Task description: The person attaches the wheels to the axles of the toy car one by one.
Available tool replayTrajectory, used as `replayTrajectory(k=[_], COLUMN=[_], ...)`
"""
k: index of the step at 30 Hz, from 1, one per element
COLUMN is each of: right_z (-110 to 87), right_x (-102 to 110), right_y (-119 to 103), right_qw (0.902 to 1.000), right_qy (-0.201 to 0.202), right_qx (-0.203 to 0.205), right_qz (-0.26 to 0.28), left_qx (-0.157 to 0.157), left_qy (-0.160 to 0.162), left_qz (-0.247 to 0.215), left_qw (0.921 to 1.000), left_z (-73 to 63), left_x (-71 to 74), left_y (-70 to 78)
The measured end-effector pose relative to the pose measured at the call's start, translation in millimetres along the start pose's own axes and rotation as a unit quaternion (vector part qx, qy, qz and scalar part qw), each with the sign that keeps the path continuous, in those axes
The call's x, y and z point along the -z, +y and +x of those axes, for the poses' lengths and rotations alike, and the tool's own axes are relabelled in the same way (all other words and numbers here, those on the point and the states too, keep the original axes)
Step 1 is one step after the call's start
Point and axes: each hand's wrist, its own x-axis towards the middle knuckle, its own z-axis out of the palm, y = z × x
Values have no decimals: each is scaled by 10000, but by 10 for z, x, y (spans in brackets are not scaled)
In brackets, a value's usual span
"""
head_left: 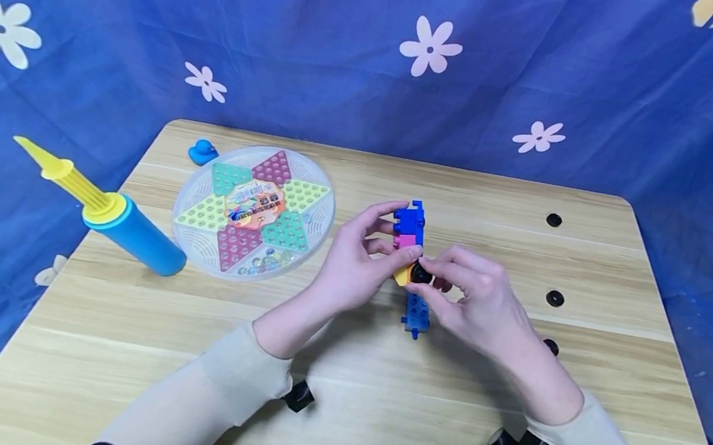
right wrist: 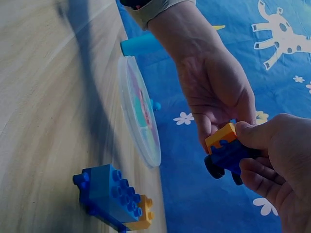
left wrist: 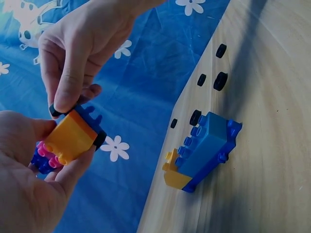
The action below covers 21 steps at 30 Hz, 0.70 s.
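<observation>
Above the table, my left hand [head_left: 358, 260] holds a small toy block car [head_left: 411, 223] with blue, pink and orange-yellow bricks. My right hand [head_left: 481, 297] pinches a black wheel [head_left: 421, 273] at the car's side. In the right wrist view, black wheels [right wrist: 214, 168] show on the held car's blue base [right wrist: 227, 156]. A second block vehicle, with a blue brick [left wrist: 206, 148] and a yellow one [left wrist: 176, 178], stands on the table below the hands. In the head view only its blue end [head_left: 416, 313] shows; the hands and held car cover the rest.
Several loose black wheels [head_left: 555, 298] lie on the right of the wooden table [head_left: 344, 429]. To the left are a round Chinese checkers board [head_left: 292, 259], a blue rubber duck [head_left: 202, 151] and a blue and yellow hand pump [head_left: 141, 237] standing tilted in view.
</observation>
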Motion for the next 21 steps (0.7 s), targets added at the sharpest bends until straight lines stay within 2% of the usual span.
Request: replayTrajectory(k=[10,16,21], right_z=[-46,-66,-83], right_x=[-51,-93,-134], right_y=[78,143,186], right_qw=[9999,9978,9941], right_qy=[64,323,596], right_qx=[43,28,31], right_qz=[79,582,904], left_qx=[-55,-35,10], left_qy=[110,-8,-235], left_qz=[195,39,-295], left_qw=[9997,10000,9993], left_z=[-17,-9,13], left_x=[-19,-12,12], left_y=[5,-4,-35])
